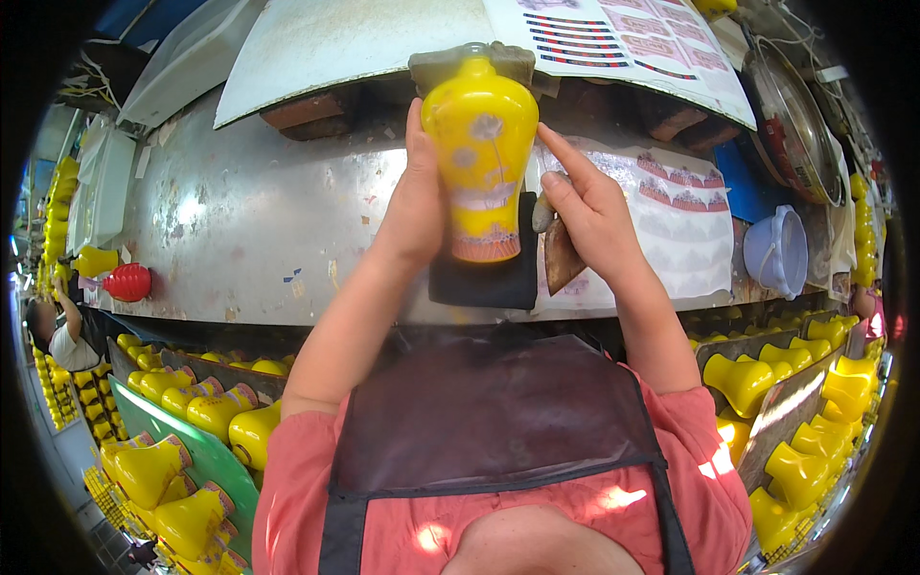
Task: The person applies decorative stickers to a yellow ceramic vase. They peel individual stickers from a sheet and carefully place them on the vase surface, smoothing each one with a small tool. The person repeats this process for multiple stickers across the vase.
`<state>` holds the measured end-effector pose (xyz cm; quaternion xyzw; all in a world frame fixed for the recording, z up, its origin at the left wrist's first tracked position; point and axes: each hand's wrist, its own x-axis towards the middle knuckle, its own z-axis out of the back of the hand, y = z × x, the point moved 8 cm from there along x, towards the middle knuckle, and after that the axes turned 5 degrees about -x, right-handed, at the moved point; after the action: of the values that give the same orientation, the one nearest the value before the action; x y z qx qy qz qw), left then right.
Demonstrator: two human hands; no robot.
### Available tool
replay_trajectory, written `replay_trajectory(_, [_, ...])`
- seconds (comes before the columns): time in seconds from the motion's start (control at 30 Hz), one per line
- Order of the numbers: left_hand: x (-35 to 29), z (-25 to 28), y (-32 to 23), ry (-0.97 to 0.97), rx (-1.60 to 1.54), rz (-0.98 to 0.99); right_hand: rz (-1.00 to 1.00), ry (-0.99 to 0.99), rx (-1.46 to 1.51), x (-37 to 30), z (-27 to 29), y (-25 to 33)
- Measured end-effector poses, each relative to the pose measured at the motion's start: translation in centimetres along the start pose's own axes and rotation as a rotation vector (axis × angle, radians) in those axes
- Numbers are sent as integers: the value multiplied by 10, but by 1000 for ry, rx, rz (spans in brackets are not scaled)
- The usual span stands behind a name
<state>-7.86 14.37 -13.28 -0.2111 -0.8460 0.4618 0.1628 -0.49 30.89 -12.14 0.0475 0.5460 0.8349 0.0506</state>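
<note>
A glossy yellow vase (484,144) with pale flower decals and a patterned band round its base leans over the bench, neck pointing away from me. My left hand (419,196) grips its left side, fingers partly hidden behind it. Against the vase's right side rests the index fingertip of my right hand (592,211). That same hand has a flat brown scraper-like piece (563,259) tucked under its fingers, with a small greyish rounded end beside the thumb. Behind the neck lies a dark, worn pad (517,62). A black cloth or pad (482,287) is beneath the vase's base.
Printed decal sheets lie on the raised white board (383,43) and on the bench (685,225) at right. A lilac bucket (776,251) stands far right, a red ribbed object (127,282) far left. Many yellow vases (182,517) fill racks both sides. Another person (72,335) is at left.
</note>
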Motion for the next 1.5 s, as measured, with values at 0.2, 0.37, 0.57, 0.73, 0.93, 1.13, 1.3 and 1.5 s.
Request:
replay_trajectory(0.2, [-13, -2, -15, 14, 125, -8, -69, 54, 149, 11, -7, -12])
replay_trajectory(0.37, [-19, 20, -16, -126, 386, -38, -151, 56, 115, 10, -5, -13])
replay_trajectory(0.57, [-30, 26, -7, -110, 288, -54, -42, -6, -44, 9, 2, 7])
replay_trajectory(0.73, [-31, 33, -11, -138, 339, -88, 0, -38, 26, 17, 0, 3])
replay_trajectory(0.93, [-31, 37, -9, -155, 313, -86, -162, 27, 62, 17, 0, -15])
replay_trajectory(1.13, [-30, 37, -8, -147, 269, -58, -152, -13, 85, 18, 3, -17])
replay_trajectory(1.3, [-28, 33, -16, -119, 352, -83, -142, -46, 197, 28, -3, -24])
replay_trajectory(1.5, [-21, 15, -11, -17, 329, -27, -57, -41, 66, 37, -2, -9])
